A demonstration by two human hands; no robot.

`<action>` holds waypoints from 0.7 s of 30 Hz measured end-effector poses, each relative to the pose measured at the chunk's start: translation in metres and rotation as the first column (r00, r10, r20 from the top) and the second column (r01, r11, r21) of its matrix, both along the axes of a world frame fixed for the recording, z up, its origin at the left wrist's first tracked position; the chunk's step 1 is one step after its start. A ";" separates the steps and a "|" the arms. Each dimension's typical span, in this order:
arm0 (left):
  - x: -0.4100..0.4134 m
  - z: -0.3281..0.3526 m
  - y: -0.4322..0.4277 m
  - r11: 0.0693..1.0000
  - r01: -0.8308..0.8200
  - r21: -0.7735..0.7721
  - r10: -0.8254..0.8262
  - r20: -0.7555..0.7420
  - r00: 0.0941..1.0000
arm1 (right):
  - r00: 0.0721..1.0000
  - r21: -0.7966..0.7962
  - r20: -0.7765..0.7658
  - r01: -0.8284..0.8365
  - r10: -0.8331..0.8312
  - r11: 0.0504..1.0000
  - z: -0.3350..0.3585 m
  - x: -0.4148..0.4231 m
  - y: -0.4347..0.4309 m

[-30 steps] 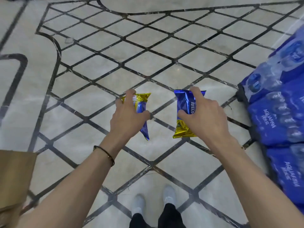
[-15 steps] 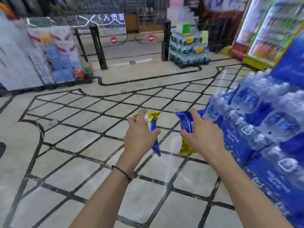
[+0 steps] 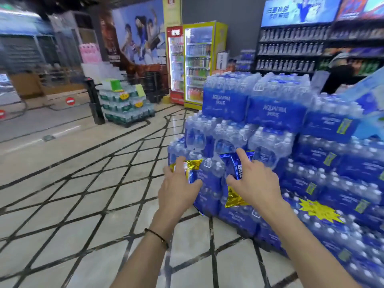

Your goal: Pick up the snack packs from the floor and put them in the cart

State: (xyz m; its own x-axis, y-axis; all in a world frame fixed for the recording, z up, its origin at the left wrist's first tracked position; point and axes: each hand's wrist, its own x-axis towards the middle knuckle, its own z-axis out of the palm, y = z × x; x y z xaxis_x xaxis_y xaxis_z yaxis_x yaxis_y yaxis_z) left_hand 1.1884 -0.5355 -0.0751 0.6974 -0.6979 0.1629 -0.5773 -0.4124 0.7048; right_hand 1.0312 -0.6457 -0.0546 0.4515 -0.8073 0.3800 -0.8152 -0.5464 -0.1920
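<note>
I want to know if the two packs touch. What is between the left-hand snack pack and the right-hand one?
In the head view, no: between the left-hand snack pack and the right-hand snack pack only the stacked water bottles show behind.

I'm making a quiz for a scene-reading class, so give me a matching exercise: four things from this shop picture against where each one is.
Things:
1. blue and gold foil snack pack, gold end up
2. blue and gold foil snack pack, blue end up
3. yellow-framed glass-door drinks fridge
4. thin dark bracelet

Places:
A. on the left wrist
B. against the back wall
C. in the right hand
D. in the left hand

Pairs: 1-D, 2-C, 3-B, 4-A
</note>
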 end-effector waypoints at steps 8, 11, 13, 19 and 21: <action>-0.155 0.019 -0.078 0.927 0.374 -0.007 -0.372 0.094 0.923 | 0.930 -0.037 0.040 0.367 -0.366 0.929 0.019 -0.198 -0.013; -0.238 0.024 -0.102 0.854 0.519 0.027 -0.519 0.077 0.851 | 0.867 -0.048 0.069 0.498 -0.494 0.866 0.023 -0.286 -0.008; -0.286 0.026 -0.111 0.804 0.593 0.042 -0.595 0.063 0.802 | 0.827 -0.058 0.074 0.561 -0.557 0.826 0.024 -0.334 -0.002; -0.483 0.029 -0.134 0.640 0.766 0.068 -0.768 0.100 0.633 | 0.646 -0.066 0.076 0.763 -0.760 0.642 0.023 -0.529 0.029; -0.549 0.029 -0.139 0.584 0.809 0.066 -0.810 0.111 0.576 | 0.580 -0.077 0.074 0.814 -0.811 0.575 0.024 -0.589 0.043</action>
State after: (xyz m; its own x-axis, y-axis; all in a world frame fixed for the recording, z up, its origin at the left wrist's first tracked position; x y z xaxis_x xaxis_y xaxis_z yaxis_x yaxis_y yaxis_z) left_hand 0.6396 -0.6740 -0.0458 -0.1819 -0.9641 0.1933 -0.7493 0.2632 0.6077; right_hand 0.4420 -0.6023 -0.0309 -0.3879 -0.7909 0.4733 -0.9216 0.3267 -0.2095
